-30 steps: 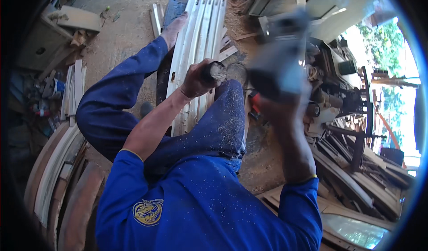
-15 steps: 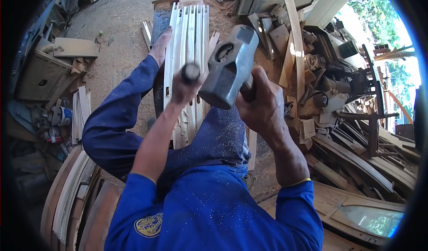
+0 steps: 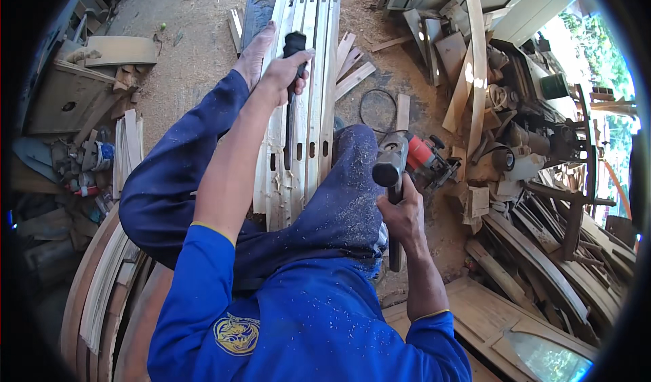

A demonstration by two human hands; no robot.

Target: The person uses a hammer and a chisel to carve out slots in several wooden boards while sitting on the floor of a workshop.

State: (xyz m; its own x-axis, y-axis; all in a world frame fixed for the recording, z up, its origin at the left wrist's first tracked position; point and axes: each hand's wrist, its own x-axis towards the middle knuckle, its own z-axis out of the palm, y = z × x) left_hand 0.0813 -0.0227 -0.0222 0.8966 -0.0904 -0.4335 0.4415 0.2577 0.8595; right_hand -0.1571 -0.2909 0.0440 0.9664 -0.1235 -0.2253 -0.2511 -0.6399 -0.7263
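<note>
My left hand (image 3: 279,80) is closed around the black handle of a chisel (image 3: 294,44). The chisel's long dark blade reaches back toward me, over a row of pale wooden strips (image 3: 313,36) with slots cut through them. Wood shavings lie around the slots at the near end. Beside my right thigh, my right hand (image 3: 405,212) grips a hammer (image 3: 389,165) by its shaft, just below the heavy steel head. The hammer is away from the chisel. My bare foot (image 3: 256,53) rests against the left side of the strips.
A red power tool (image 3: 422,155) sits on the floor beyond the hammer, near a looped black cord (image 3: 378,111). Offcuts (image 3: 354,82) lie right of the strips. Stacked timber and clutter fill the right side; curved boards (image 3: 102,280) stand at the left. A glazed wooden panel (image 3: 475,314) lies lower right.
My right hand has lowered the hammer from over the strips to beside my right thigh. My left hand has moved forward with the chisel, whose blade now points back toward me.
</note>
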